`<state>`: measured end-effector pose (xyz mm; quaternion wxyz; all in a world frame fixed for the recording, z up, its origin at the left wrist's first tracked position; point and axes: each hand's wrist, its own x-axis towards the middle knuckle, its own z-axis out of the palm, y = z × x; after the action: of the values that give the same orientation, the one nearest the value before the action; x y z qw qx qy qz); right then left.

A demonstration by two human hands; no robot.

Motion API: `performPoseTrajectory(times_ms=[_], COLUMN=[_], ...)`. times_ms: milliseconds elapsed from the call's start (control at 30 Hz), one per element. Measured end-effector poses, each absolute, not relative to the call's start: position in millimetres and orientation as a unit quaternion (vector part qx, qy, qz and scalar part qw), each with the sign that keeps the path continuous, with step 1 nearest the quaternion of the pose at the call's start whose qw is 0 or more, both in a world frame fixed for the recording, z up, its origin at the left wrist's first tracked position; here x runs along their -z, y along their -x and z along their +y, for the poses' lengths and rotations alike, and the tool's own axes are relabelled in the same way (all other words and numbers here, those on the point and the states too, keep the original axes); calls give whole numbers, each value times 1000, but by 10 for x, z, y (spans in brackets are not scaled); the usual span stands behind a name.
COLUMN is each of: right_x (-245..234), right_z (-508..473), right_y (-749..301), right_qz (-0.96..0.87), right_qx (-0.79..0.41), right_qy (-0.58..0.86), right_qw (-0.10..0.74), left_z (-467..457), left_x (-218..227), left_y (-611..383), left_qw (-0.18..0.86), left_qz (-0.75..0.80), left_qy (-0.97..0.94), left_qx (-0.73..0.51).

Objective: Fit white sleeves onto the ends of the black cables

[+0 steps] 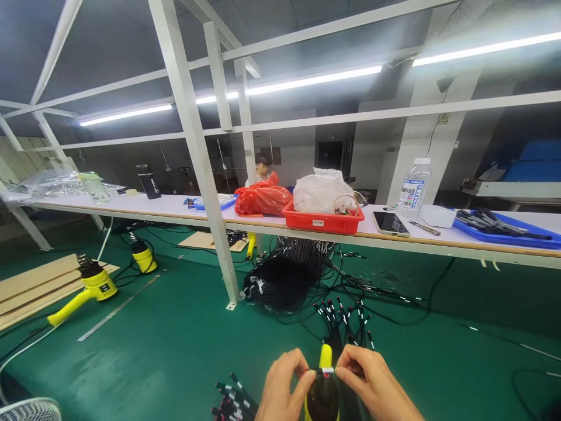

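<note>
My left hand (286, 383) and my right hand (371, 377) are side by side at the bottom middle, each with thumb and forefinger pinched together. Between the fingertips runs a thin black cable with a white and red sleeve (326, 371), gripped from both sides. Right behind it stands a yellow and black heat gun (323, 402), partly hidden by the hands. Whether the cable touches the gun cannot be made out. Beyond my right hand lies a bunch of black cables with white and red ends (344, 318). A similar cable bunch (232, 399) is left of my left hand.
Two more yellow heat guns (99, 285) (144, 257) lie on the green table (175, 345) at left. A large black cable coil (280, 283) sits beneath the raised shelf. On the shelf are a red tray (322, 222), a phone (391, 223) and a bottle (414, 187). A person is beyond.
</note>
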<state>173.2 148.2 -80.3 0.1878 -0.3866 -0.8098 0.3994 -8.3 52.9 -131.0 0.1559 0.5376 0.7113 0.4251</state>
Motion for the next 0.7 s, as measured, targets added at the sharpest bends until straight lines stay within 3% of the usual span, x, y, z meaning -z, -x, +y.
performPoseTrajectory(times_ms=[200, 367, 567, 700], right_x=[810, 739, 761, 695], right_z=[1484, 1471, 1472, 1485], right_y=[-1716, -1687, -1770, -1740], right_qz=[-807, -800, -807, -817], right_qx=[-396, -430, -378, -379], right_qy=[401, 376, 421, 398], right_qw=[175, 186, 167, 175], left_z=[574, 600, 574, 592], left_x=[1606, 1508, 1483, 1458], left_y=[124, 171, 247, 138], left_qw=[97, 109, 152, 129], left_qz=[697, 668, 690, 696], left_qy=[-542, -574, -565, -537], left_qx=[-459, -461, -426, -458])
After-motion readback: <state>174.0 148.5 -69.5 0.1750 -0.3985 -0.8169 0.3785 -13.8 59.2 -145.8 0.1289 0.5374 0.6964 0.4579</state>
